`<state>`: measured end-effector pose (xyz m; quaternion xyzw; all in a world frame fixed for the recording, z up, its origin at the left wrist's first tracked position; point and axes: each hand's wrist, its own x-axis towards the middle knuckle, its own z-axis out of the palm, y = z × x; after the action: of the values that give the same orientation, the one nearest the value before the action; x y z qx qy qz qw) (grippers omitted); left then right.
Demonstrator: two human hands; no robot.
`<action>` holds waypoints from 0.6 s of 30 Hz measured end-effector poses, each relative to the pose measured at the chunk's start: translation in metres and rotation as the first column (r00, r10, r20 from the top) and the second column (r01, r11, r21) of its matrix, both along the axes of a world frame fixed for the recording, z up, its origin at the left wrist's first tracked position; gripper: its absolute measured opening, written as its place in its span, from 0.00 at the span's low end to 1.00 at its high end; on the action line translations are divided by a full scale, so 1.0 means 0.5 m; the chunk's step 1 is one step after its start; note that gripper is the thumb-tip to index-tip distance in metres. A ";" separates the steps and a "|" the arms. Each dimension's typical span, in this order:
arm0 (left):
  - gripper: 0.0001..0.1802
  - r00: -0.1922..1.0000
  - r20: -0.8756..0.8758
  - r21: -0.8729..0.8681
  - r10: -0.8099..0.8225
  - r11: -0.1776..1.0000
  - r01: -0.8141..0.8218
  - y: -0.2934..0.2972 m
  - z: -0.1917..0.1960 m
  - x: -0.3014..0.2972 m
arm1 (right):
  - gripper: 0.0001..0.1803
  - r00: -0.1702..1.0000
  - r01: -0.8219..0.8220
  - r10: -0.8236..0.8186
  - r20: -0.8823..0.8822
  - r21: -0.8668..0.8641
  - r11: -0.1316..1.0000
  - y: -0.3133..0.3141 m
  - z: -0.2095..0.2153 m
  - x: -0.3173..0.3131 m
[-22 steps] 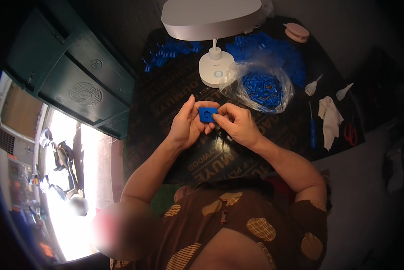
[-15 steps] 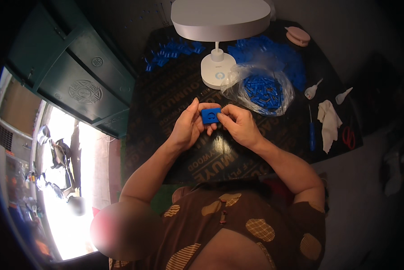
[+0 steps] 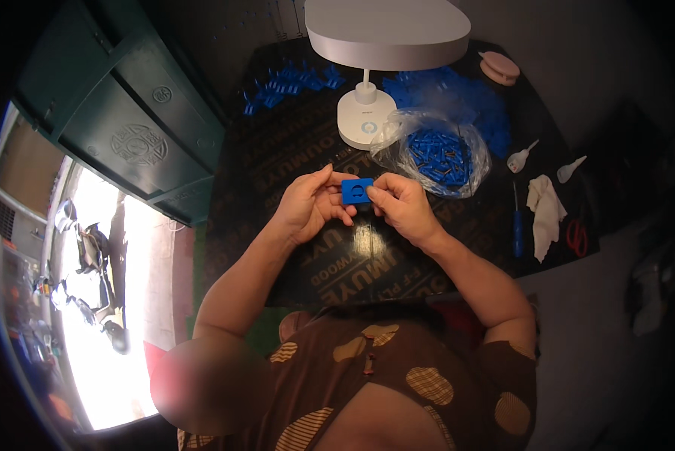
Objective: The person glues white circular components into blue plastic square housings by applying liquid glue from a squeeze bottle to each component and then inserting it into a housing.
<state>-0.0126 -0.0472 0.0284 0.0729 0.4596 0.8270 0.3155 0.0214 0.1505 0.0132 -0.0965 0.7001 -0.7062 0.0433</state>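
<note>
A small square blue plastic block (image 3: 356,192) with a round recess in its face is held up over the dark table. My right hand (image 3: 399,204) pinches its right edge between thumb and fingers. My left hand (image 3: 311,203) is beside it with the thumb raised and fingers spread. Some left fingertips reach the block's left edge and partly behind it; whether they press on it is hidden. Past my right hand, a clear plastic bag (image 3: 479,161) holds many small blue plastic parts (image 3: 439,156).
A white desk lamp (image 3: 386,34) stands beyond my hands. Blue pieces lie in a heap (image 3: 458,94) and a group (image 3: 285,89). At right are a blue-handled screwdriver (image 3: 517,233), a pale cloth (image 3: 546,214), red scissors (image 3: 577,237), two white nozzles (image 3: 522,156) and a pink round case (image 3: 499,69).
The block and my right hand have shifted slightly relative to my left hand, whose fingers now look more spread and farther off the block. The whole view has tilted a little.
</note>
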 end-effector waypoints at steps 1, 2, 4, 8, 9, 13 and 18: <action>0.28 1.000 -0.001 0.004 0.001 1.000 -0.001 -0.003 -0.001 -0.001 | 0.09 1.000 -0.009 0.009 0.003 -0.022 1.000 0.001 -0.002 -0.001; 0.24 1.000 -0.003 -0.004 -0.005 1.000 0.005 -0.006 -0.003 -0.003 | 0.09 1.000 -0.010 0.010 0.003 -0.018 1.000 0.001 -0.001 0.000; 0.21 1.000 -0.007 -0.008 -0.011 1.000 0.011 -0.010 -0.003 -0.004 | 0.09 0.999 -0.008 0.009 -0.034 0.010 1.000 0.000 0.000 0.001; 0.16 0.996 0.009 -0.002 -0.088 0.996 0.088 -0.014 -0.003 -0.007 | 0.08 0.981 0.035 -0.020 -0.195 0.073 0.997 -0.006 -0.007 0.003; 0.17 0.993 0.021 0.015 -0.113 0.994 0.113 -0.017 -0.004 -0.009 | 0.08 0.974 0.052 -0.025 -0.225 0.112 0.992 -0.007 -0.003 0.006; 0.17 0.993 0.021 0.011 -0.115 0.993 0.115 -0.022 -0.002 -0.010 | 0.06 0.944 0.105 -0.034 -0.329 0.201 0.974 -0.009 0.008 0.012; 0.16 0.996 0.003 -0.030 -0.084 0.996 0.084 -0.023 0.008 -0.006 | 0.04 0.898 0.148 -0.023 -0.439 0.252 0.956 -0.010 0.007 0.012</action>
<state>-0.0155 -0.0586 0.0322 0.0868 0.4681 0.8061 0.3516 0.0273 0.1454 0.0169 -0.2123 0.7883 -0.5625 -0.1309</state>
